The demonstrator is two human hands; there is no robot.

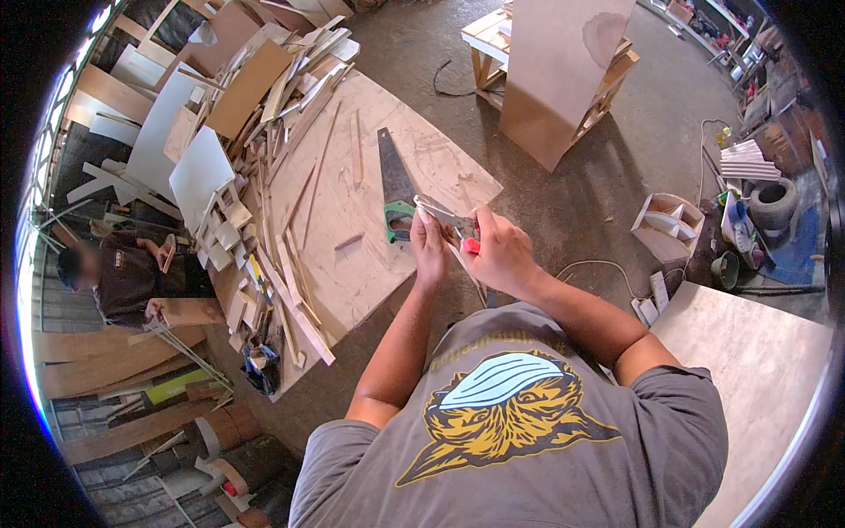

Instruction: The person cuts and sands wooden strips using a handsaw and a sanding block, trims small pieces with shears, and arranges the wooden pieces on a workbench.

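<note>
My right hand (509, 255) is closed around a red-handled tool (472, 246) whose exact kind I cannot make out. My left hand (429, 251) pinches a thin, pale piece (420, 203) at its fingertips, by the tool's metal-looking front part. Both hands are close together in front of my chest, above the near right side of a plywood sheet (374, 251). Just beyond my left hand, a handsaw (395, 176) with a green and black handle lies on the sheet, its blade pointing away.
Wood offcuts (264, 132) pile up along the sheet's left side. At the far left is another person (123, 277). A tall wooden panel (559, 79) leans on a stand ahead. A wooden box with dividers (669, 227) and a pale board (748, 370) are at right.
</note>
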